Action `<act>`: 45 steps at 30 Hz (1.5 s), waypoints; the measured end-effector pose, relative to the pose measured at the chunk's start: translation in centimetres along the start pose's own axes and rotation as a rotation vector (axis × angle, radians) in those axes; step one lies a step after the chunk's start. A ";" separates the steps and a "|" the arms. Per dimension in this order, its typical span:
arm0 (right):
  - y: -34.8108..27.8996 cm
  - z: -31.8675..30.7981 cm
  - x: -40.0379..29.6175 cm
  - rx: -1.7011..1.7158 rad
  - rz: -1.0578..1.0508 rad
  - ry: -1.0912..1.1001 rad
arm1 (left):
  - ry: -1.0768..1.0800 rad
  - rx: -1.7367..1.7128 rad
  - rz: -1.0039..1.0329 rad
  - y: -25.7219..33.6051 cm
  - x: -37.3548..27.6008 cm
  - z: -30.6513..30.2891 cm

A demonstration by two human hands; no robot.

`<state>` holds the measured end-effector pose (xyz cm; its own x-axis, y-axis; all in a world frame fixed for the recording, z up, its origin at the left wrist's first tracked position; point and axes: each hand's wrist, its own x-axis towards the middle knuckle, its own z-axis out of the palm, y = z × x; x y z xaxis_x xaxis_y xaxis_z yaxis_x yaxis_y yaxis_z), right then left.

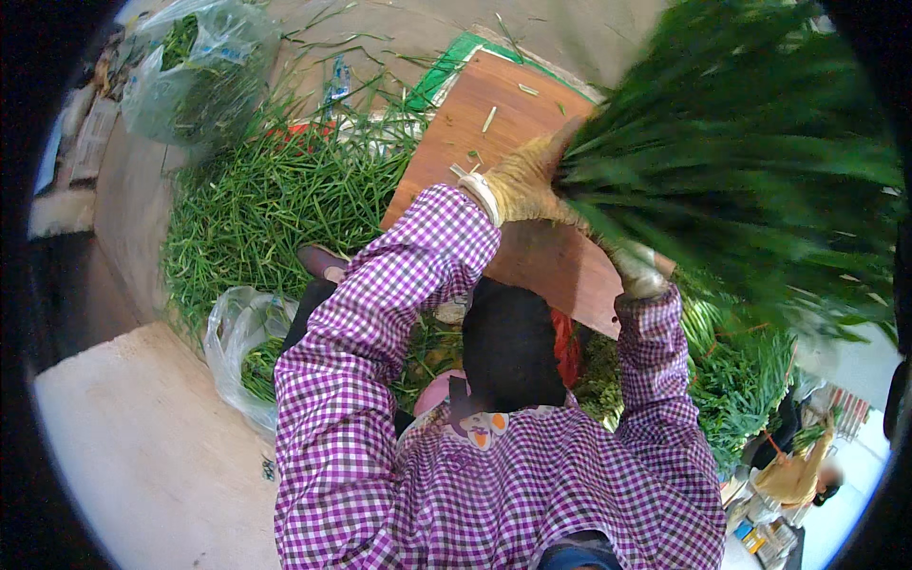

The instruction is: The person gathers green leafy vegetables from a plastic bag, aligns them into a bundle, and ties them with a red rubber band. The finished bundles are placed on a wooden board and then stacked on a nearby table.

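My left hand (531,178), in a yellowish work glove, grips a large bunch of long narrow greens (734,171), likely chives, by its gathered end. The leaves fan out to the upper right and are blurred. My right hand (641,271), also gloved, is just below the bunch; its fingers are mostly hidden, so its grip cannot be made out. Under my hands lies a brown wood-grain board (456,149) with a few pale stem bits (489,119) on it.
Loose green leaves (285,185) cover the ground at left. Plastic bags of greens stand upper left (199,78) and by my left leg (246,342). Tied bundles of greens (741,385) lie at right. Another person (794,477) holding greens is farther off at lower right.
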<state>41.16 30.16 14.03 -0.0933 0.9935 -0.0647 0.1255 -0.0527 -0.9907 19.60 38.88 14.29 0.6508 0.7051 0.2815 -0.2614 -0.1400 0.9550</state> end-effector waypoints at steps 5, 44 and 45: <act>0.7 0.6 0.6 -0.094 0.139 -0.081 | 0.205 -1.353 -0.411 -3.1 -1.1 0.0; 5.9 7.7 -2.7 0.162 0.097 0.293 | -0.122 0.967 -0.893 -1.2 -5.2 -1.2; 5.8 7.7 -2.3 0.184 0.151 0.279 | -0.104 0.960 -0.890 -0.8 -5.0 -1.1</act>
<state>34.46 26.77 7.53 0.1892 0.9610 -0.2014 -0.0645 -0.1926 -0.9792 15.79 36.21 11.97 0.3989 0.7614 -0.5110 0.8632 -0.1237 0.4895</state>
